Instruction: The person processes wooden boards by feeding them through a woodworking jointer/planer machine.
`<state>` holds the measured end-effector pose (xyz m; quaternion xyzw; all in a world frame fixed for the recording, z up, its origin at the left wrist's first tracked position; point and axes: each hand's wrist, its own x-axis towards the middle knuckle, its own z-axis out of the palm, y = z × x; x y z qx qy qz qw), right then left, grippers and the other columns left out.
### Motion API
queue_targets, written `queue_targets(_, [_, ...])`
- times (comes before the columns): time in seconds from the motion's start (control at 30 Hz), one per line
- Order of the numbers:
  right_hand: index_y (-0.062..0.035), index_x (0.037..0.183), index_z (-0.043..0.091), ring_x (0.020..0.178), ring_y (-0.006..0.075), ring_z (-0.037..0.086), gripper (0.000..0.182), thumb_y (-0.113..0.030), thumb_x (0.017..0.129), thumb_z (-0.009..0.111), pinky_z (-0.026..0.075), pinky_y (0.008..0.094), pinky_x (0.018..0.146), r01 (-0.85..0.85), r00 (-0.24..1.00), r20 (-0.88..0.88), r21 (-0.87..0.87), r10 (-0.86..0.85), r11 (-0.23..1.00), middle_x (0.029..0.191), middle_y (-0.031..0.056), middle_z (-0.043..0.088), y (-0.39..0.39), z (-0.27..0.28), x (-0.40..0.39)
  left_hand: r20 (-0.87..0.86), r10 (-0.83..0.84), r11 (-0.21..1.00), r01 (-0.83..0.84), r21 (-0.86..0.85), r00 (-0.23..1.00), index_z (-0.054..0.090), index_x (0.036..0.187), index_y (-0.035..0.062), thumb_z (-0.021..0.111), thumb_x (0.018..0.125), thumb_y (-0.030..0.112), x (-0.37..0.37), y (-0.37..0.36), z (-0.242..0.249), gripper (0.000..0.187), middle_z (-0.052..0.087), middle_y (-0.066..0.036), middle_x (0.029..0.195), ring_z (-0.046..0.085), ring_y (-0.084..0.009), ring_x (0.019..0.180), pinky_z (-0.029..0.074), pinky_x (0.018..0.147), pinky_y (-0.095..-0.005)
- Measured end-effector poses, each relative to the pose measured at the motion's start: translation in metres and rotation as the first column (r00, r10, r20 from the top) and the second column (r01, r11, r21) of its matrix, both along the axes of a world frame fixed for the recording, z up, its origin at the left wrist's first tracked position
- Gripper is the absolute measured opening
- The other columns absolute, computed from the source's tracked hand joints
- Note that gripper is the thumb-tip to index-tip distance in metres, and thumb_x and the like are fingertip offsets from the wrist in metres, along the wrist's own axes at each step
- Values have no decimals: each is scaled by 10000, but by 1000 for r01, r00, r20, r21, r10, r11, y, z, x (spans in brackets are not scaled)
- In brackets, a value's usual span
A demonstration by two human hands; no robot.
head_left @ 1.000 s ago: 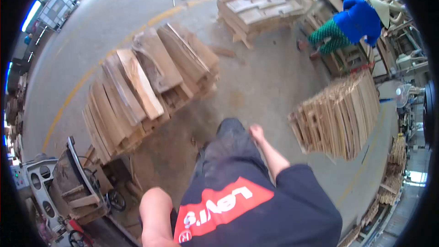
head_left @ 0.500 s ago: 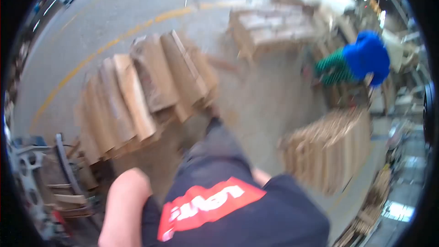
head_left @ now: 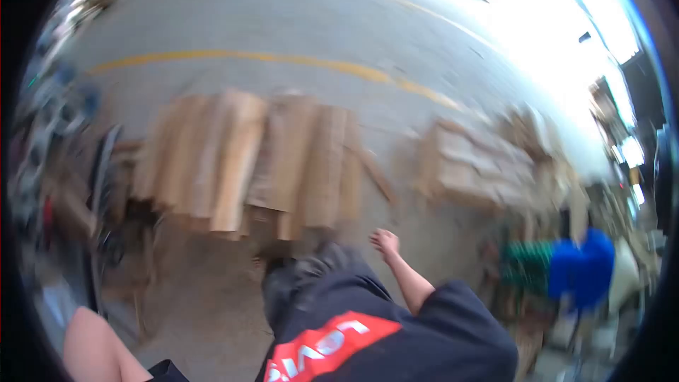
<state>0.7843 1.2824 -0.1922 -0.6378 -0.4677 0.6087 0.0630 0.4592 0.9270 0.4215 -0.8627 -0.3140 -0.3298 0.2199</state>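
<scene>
My right hand [head_left: 385, 242] hangs in front of my body, over the concrete floor, just right of the near stack of wooden boards [head_left: 240, 163]. Its fingers look loosely curled, but blur hides whether they hold anything. Of my left arm only the bent part at the lower left edge shows; the hand is out of sight. The boards lie side by side in a low pile ahead of my feet, their near ends uneven. A loose strip of wood [head_left: 375, 175] lies on the floor beside them.
Another wood stack [head_left: 481, 163] stands to the right. A co-worker in a blue top [head_left: 583, 269] and green legwear bends near more wood at the right. Metal machinery [head_left: 53, 120] is at the left. A yellow line [head_left: 283, 58] crosses the floor beyond the stacks.
The view has turned, so the near boards sit more upright in view and the co-worker appears lower. My right hand has come into view.
</scene>
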Motion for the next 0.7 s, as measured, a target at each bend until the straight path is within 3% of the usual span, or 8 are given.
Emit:
queue_targets(0.23, [-48, 1405, 589, 1114, 304, 704, 901, -802, 912, 587, 531, 519, 907, -348, 937, -21, -148, 349, 926, 1307, 162, 697, 52, 12, -112, -57, 403, 896, -406, -179, 913, 409, 1607, 60, 444, 1124, 340, 100, -59, 33, 559, 411, -153, 1659, 325, -226, 1574, 223, 1323, -374])
queue_targets(0.43, [0, 1530, 458, 1133, 359, 671, 964, -700, 912, 701, 574, 504, 900, -587, 810, -157, -221, 565, 779, 1322, 206, 628, 45, -75, -150, 152, 401, 906, -415, 77, 903, 381, 1631, 86, 442, 1125, 347, 214, -46, 70, 572, 372, -153, 1687, 297, -217, 1592, 199, 1329, -364])
queue_targets(0.47, [-54, 1557, 448, 982, 319, 663, 889, -597, 915, 735, 563, 458, 799, -645, 760, -208, -129, 615, 753, 1193, 172, 652, 53, -105, -146, 87, 455, 765, -439, 472, 886, 480, 1445, 67, 501, 1096, 367, 194, -60, 29, 461, 473, -132, 1475, 412, -228, 1440, 290, 1250, -381])
queue_targets(0.53, [-161, 1612, 430, 681, 239, 648, 819, -393, 920, 802, 543, 366, 597, -718, 650, -286, 71, 704, 692, 934, 103, 700, 64, -160, -140, 421, 532, -132, -418, 899, 735, 680, 1073, 29, 617, 1036, 408, 142, -85, -55, 386, 674, -92, 1052, 643, -250, 1136, 470, 1092, -416])
queue_targets(0.57, [-142, 1560, 480, 665, 230, 641, 737, -387, 937, 786, 543, 368, 591, -640, 746, -281, -55, 603, 766, 890, 85, 692, 56, -143, -149, 778, 344, -229, -757, 612, 525, 671, 1164, 22, 627, 1034, 408, 128, -100, -110, 410, 683, -120, 1141, 652, -277, 1160, 483, 1079, -421])
queue_targets(0.6, [-122, 1509, 530, 649, 222, 635, 658, -382, 953, 770, 544, 370, 585, -534, 836, -258, -172, 485, 828, 847, 67, 683, 48, -126, -158, 955, 233, -364, -927, -91, -185, 662, 1255, 14, 636, 1032, 407, 114, -117, -168, 453, 691, -147, 1231, 660, -303, 1183, 495, 1067, -426])
queue_targets(0.63, [-86, 1425, 602, 655, 227, 635, 580, -427, 977, 739, 550, 364, 595, -365, 930, -173, -349, 323, 863, 837, 65, 680, 39, -111, -165, 669, 294, -403, -723, -561, -683, 653, 1346, 6, 646, 1031, 407, 99, -133, -224, 510, 699, -175, 1321, 669, -329, 1206, 508, 1054, -431])
queue_targets(0.7, [38, 1322, 596, 946, 329, 713, 782, -552, 867, 832, 643, 471, 672, -398, 902, -261, -193, 344, 897, 1153, 194, 668, 37, -127, -154, 152, 253, -600, -278, -750, -956, 705, 1235, -4, 749, 934, 291, 121, -153, -430, 424, 723, -198, 1247, 683, -410, 1143, 543, 969, -480])
